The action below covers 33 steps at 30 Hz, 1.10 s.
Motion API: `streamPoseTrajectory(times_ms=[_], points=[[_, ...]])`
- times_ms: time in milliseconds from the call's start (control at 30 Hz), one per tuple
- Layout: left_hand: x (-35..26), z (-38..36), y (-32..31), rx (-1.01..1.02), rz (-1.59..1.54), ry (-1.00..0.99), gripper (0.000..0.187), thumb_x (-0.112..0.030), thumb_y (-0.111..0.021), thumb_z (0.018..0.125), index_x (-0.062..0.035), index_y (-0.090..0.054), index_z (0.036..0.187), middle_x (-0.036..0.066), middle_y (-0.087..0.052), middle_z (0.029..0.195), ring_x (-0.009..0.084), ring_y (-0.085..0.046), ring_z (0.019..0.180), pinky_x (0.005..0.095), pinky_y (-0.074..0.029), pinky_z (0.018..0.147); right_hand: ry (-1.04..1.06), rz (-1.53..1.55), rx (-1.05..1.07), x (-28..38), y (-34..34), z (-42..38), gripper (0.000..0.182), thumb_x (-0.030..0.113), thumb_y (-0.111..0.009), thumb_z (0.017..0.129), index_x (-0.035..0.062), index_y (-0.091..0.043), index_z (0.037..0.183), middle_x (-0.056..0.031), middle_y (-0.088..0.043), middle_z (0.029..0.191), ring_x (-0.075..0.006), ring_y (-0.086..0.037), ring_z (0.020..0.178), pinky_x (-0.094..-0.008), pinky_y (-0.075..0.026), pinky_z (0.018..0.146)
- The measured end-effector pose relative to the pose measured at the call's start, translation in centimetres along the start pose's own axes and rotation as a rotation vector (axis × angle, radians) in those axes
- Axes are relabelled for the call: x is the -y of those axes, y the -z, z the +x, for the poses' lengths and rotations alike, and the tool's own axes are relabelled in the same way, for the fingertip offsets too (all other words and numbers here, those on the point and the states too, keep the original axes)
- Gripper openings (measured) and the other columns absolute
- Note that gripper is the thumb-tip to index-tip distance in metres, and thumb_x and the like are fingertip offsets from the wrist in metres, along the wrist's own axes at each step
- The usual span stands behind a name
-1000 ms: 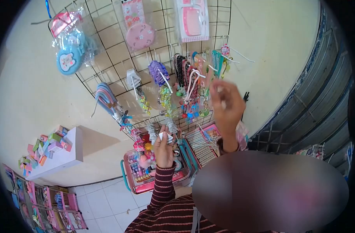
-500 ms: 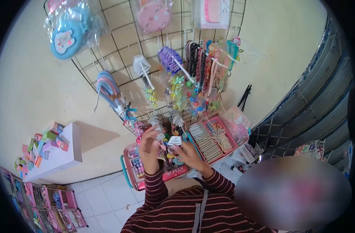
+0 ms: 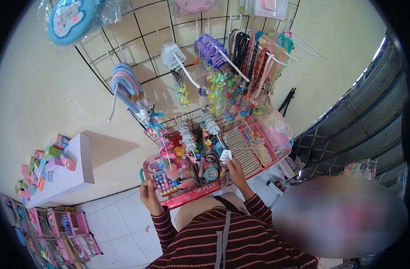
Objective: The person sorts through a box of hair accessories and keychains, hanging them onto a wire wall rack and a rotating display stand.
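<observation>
My right hand (image 3: 237,174) pinches a small white card tag (image 3: 226,155) between thumb and fingers, at the tip of a hook. Beside it hang two rows of similar white card tags (image 3: 187,138) with small colourful charms under them. Lower left, my left hand (image 3: 150,197) has its fingers curled together near the basket's left corner; whatever is in them, if anything, cannot be made out. A pink basket (image 3: 191,200) below the hooks holds bead-like items, a round teal item (image 3: 210,174) and other small goods.
A black wire grid (image 3: 144,47) on the wall carries white hooks with purple-carded charms (image 3: 211,49), braided straps (image 3: 241,47) and blue-pink cords (image 3: 124,78). Small boxes sit on a white shelf (image 3: 86,161) at left. A grey metal shutter (image 3: 357,103) stands at right.
My hands have moved apart: the left went down and left with its fingers curling, the right moved right, still holding the white card tag. The view has shifted slightly downward.
</observation>
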State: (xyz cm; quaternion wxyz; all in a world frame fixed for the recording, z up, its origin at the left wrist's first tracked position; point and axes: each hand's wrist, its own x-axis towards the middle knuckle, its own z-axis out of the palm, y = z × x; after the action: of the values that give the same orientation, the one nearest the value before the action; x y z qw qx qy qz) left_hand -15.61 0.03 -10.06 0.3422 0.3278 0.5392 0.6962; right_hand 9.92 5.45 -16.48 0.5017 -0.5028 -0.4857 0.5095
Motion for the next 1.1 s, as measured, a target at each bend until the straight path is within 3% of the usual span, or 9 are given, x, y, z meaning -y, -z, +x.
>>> streamPoseTrajectory(times_ms=[433, 500, 533, 600, 767, 933, 967, 1033, 1100], points=[[0.8, 0.5, -1.8, 0.194, 0.07, -0.077, 0.013, -0.014, -0.046, 0.081, -0.0023, -0.048, 0.074, 0.001, -0.047, 0.07, 0.0076, -0.041, 0.061, 0.0189, -0.033, 0.058, -0.04, 0.074, -0.036, 0.0, -1.0, 6.0, 0.022, 0.022, -0.042, 0.084, 0.0027, -0.048, 0.077, 0.0027, -0.039, 0.051, -0.004, -0.035, 0.045, -0.019, -0.029, 0.042], [1.3, 0.3, -2.6, 0.281, 0.045, -0.053, 0.013, -0.013, -0.047, 0.08, -0.0014, -0.048, 0.076, 0.002, -0.049, 0.072, 0.0082, -0.042, 0.063, 0.0199, -0.034, 0.059, 0.231, -0.162, 0.007, -3.0, -0.8, 9.1, 0.022, 0.024, -0.046, 0.081, 0.002, -0.05, 0.08, -0.0021, -0.047, 0.053, -0.0113, -0.046, 0.047, -0.0241, -0.035, 0.046], [1.2, -0.1, -3.2, 0.32, 0.03, -0.014, 0.012, -0.012, -0.049, 0.079, -0.0005, -0.049, 0.078, 0.003, -0.05, 0.074, 0.0088, -0.044, 0.065, 0.0209, -0.036, 0.061, 0.228, -0.162, -0.034, -1.9, -1.0, 9.3, 0.022, 0.024, -0.046, 0.081, 0.002, -0.05, 0.08, -0.0021, -0.047, 0.053, -0.0113, -0.046, 0.047, -0.0241, -0.035, 0.046], [0.4, -0.9, -5.3, 0.373, 0.059, -0.03, 0.012, -0.012, -0.047, 0.08, -0.0011, -0.048, 0.077, 0.003, -0.049, 0.074, 0.0085, -0.044, 0.064, 0.02, -0.035, 0.06, 0.101, -0.471, -0.195, 0.2, -0.9, 9.1, 0.04, 0.03, -0.053, 0.074, -0.0023, -0.046, 0.096, -0.0162, -0.055, 0.081, -0.0289, -0.055, 0.072, -0.0356, -0.042, 0.063], [-0.1, -2.2, -6.7, 0.569, 0.014, -0.003, 0.004, -0.005, -0.047, 0.078, -0.0007, -0.048, 0.077, 0.003, -0.049, 0.076, 0.0091, -0.043, 0.067, 0.0214, -0.036, 0.063, 0.162, -0.337, -0.498, 0.3, 2.1, 1.0, 0.041, 0.031, -0.051, 0.075, -0.0033, -0.043, 0.097, -0.0217, -0.051, 0.092, -0.0334, -0.052, 0.084, -0.0378, -0.04, 0.07], [1.0, -5.2, -7.6, 0.675, 0.105, -0.125, 0.01, -0.009, -0.047, 0.079, 0.0004, -0.047, 0.077, 0.005, -0.049, 0.076, 0.0099, -0.043, 0.067, 0.0231, -0.037, 0.06, -0.154, -0.355, -0.344, -3.4, 9.1, -12.7, 0.037, 0.023, -0.053, 0.075, 0.0015, -0.041, 0.103, -0.0161, -0.055, 0.088, -0.0247, -0.056, 0.075, -0.0324, -0.044, 0.064], [1.8, -6.0, -7.7, 0.757, 0.073, -0.109, 0.01, -0.009, -0.047, 0.079, 0.0004, -0.047, 0.077, 0.005, -0.049, 0.076, 0.0099, -0.043, 0.067, 0.0231, -0.037, 0.06, -0.22, -0.275, -0.32, -2.5, 10.4, -16.1, 0.036, 0.023, -0.052, 0.076, 0.0019, -0.042, 0.102, -0.0153, -0.055, 0.088, -0.024, -0.056, 0.074, -0.0321, -0.045, 0.064], [3.2, -8.8, -9.4, 0.916, 0.032, -0.219, 0.012, -0.011, -0.047, 0.079, 0.0005, -0.047, 0.078, 0.005, -0.048, 0.074, 0.0111, -0.043, 0.067, 0.0234, -0.038, 0.062, -0.206, -0.5, -0.311, -3.1, 12.8, -22.1, 0.032, 0.025, -0.05, 0.077, 0.0019, -0.046, 0.099, -0.014, -0.056, 0.087, -0.0231, -0.056, 0.075, -0.0314, -0.045, 0.065], [3.1, -14.1, -11.9, 1.046, 0.002, -0.12, 0.012, -0.012, -0.048, 0.079, -0.0014, -0.048, 0.075, 0.004, -0.049, 0.072, 0.0102, -0.043, 0.064, 0.0216, -0.036, 0.059, -0.248, -0.489, -0.421, -2.9, 14.2, -28.0, 0.028, 0.024, -0.05, 0.077, 0.0015, -0.048, 0.094, -0.0146, -0.056, 0.083, -0.0249, -0.056, 0.073, -0.032, -0.044, 0.065]])
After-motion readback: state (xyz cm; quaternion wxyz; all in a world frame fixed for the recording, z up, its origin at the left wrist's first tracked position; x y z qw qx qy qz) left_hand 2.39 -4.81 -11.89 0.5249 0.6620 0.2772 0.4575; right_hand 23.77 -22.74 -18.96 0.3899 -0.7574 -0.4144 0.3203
